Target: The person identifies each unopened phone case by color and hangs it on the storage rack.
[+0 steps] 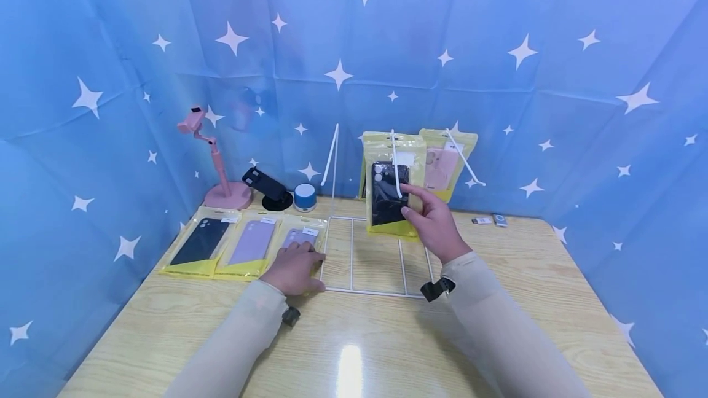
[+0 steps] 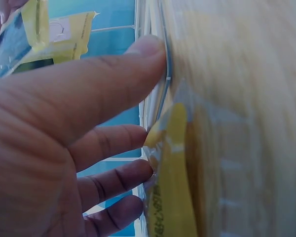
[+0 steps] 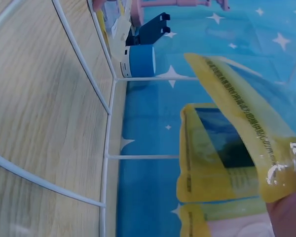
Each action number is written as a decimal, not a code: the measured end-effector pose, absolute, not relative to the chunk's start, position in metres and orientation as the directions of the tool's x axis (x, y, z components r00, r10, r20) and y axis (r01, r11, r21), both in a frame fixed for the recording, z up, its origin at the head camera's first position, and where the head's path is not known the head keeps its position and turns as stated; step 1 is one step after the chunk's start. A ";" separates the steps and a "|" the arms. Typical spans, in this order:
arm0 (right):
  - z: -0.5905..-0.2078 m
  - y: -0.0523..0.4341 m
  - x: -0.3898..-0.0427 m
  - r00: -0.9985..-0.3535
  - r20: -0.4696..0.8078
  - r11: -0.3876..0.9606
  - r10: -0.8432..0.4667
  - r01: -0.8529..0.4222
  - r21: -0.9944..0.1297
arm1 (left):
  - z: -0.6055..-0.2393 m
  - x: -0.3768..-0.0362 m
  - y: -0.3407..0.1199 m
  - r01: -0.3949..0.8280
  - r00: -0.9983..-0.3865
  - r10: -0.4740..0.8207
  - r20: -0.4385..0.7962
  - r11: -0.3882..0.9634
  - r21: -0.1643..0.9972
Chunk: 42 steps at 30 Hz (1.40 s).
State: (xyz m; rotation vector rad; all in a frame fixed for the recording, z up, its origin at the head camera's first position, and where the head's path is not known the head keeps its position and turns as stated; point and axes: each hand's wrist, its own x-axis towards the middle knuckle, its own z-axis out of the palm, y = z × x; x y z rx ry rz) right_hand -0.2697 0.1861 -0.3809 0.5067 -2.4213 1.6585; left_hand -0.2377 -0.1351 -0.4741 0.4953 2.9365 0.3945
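My right hand (image 1: 437, 220) pinches the lower right edge of a yellow-and-clear bag with a black phone case (image 1: 389, 198). The bag hangs upright at a white display hook (image 1: 396, 167), whose rod runs out in front of it. My left hand (image 1: 295, 268) is low over the table, fingers loosely bent, touching a bagged lilac phone case (image 1: 300, 236). In the left wrist view the fingertips meet the bag's yellow edge (image 2: 176, 173) and the thumb lies beside it. Two more bagged cases, one dark (image 1: 201, 241) and one lilac (image 1: 253, 242), lie in line to the left.
A white wire rack (image 1: 365, 291) stands on the wooden table, with another bagged pink case (image 1: 440, 167) on its right hook and a bag partly hidden behind the black one. A pink stand (image 1: 228, 195), black phone holder (image 1: 268, 186), blue speaker (image 1: 305, 197) and small gadgets (image 1: 499, 220) stand along the back.
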 end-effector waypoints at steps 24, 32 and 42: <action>-0.386 0.188 -0.276 -0.931 0.272 0.312 -0.245 -0.341 -0.887 | -0.472 -0.236 -0.132 0.293 -0.938 0.332 -0.104 0.915 0.276; -0.400 0.208 -0.259 -0.940 0.263 0.361 -0.219 -0.328 -0.873 | -0.475 -0.237 -0.132 0.301 -0.937 0.337 -0.093 0.914 0.273; -0.418 0.252 -0.234 -0.991 0.049 0.557 -0.124 -0.110 -0.823 | -0.475 -0.238 -0.133 0.295 -0.939 0.329 -0.095 0.918 0.264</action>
